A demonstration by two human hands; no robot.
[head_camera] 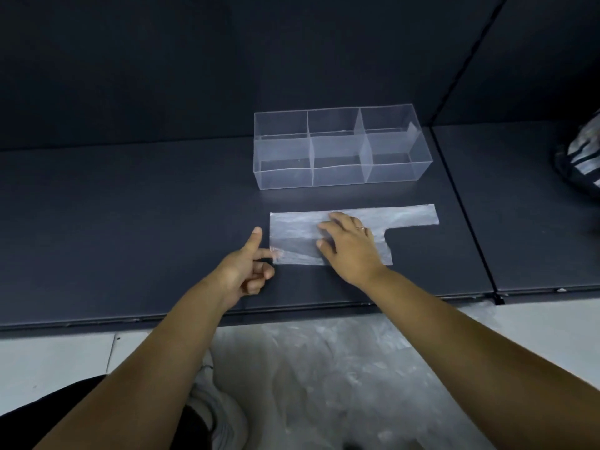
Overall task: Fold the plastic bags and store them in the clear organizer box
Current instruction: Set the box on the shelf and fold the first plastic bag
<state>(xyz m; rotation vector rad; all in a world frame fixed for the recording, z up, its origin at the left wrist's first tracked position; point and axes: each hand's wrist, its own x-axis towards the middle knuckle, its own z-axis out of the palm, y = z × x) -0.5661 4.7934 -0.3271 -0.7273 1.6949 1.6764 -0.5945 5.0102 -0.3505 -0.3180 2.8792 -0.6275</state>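
From the head camera we look down on a dark shelf point(130, 206). The plastic bag point(292, 228) lies flat on it, just right of centre. Its long axis runs from 9 o'clock to 3 o'clock. A narrow handle strip points toward 3 o'clock along the bag's far edge, leaving a notch at its near right corner.

Our right hand point(350, 246) rests palm down on the middle of the bag, fingers straight and spread wide, a ring point(360, 228) on one finger. It covers part of the bag.

Our left hand point(243, 271) sits at the bag's near left corner. One finger sticks up toward 12 o'clock, another reaches the slightly crumpled corner, and the rest are curled in. We cannot tell whether it pinches the film or only touches it.

The clear organizer box point(339, 172) stands at 12 o'clock from the bag, apart from it. Its long side is parallel to the bag, and dividers split it into two rows of three compartments.

At 6 o'clock, below the shelf edge, a heap of translucent plastic point(324, 368) lies on the floor. Its layers are hard to separate. A white shoe point(211, 401) shows beside it. At 3 o'clock a patterned object point(581, 157) is cut off by the frame, and we cannot make out what it is.
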